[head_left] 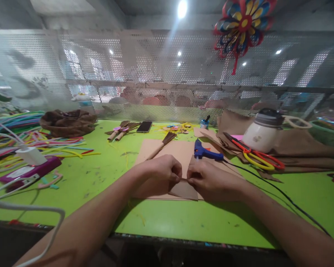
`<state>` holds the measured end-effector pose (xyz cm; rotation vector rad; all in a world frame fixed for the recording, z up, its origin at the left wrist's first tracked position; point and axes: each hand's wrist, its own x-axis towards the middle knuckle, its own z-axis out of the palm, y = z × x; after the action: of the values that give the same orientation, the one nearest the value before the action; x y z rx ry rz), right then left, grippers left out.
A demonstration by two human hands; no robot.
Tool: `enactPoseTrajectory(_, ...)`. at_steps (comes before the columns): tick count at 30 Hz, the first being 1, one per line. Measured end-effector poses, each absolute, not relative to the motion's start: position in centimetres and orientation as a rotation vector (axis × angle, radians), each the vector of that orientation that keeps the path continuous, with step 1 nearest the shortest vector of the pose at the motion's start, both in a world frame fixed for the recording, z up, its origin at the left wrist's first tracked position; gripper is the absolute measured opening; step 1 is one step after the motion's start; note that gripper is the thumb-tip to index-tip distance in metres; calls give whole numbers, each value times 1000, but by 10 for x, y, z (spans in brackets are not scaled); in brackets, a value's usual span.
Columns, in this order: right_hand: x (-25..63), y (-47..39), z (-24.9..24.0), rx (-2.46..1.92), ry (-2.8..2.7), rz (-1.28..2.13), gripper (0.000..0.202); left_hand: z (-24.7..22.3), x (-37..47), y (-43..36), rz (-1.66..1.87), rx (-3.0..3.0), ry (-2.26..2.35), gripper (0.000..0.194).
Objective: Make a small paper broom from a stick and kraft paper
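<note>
Taking the 2 hands as the centre of the dial, with 12 o'clock pointing away from the person, a small brown paper piece (pixel 185 190) sits right at that centre. The left hand (pixel 167 172) has a narrow grip, thumb and fingers pinched at its far edge; the right hand (pixel 207 180) pinches the same edge just beside it, its grip equally narrow. The piece lies over the near part of a larger brown sheet (pixel 147 189), which is spread on the green table (pixel 100 202).

At 1 o'clock, close to the right hand, is a blue glue gun (pixel 207 152), its black cord (pixel 278 187) trailing off toward 4 o'clock. At 11 o'clock a rolled paper stick with a dark fringed end (pixel 163 144) rests on the sheet, and farther out on that bearing lies a black phone (pixel 144 127). 2 similar fringed rolls (pixel 121 130) with pink trim lie at 10 o'clock.

Yellow scraps (pixel 182 128) are scattered at 12 o'clock. Toward 2 o'clock stands a white bottle with a grey lid (pixel 258 135), with red-and-yellow-handled scissors (pixel 257 158) on its near side. At 9 o'clock is a purple power strip (pixel 48 166) bearing a white plug (pixel 30 155).
</note>
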<state>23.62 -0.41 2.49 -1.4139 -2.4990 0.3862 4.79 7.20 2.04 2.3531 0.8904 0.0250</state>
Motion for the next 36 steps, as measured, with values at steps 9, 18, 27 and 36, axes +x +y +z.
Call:
enactPoseTrajectory(9, 244, 1, 17, -1392, -2559, 261, 13, 20, 49, 68, 95, 2478, 918, 17)
enactPoseTrajectory(18, 239, 0, 17, -1300, -2654, 92, 12, 15, 47, 55, 107, 2781, 954, 12)
enactPoseTrajectory(27, 239, -3, 18, -1339, -2678, -115, 19, 22, 49, 55, 46, 2907, 810, 4)
enactPoseTrajectory(36, 236, -7, 19, -1402, -2698, -168, 16, 33, 49, 54, -148, 2912, 869, 9)
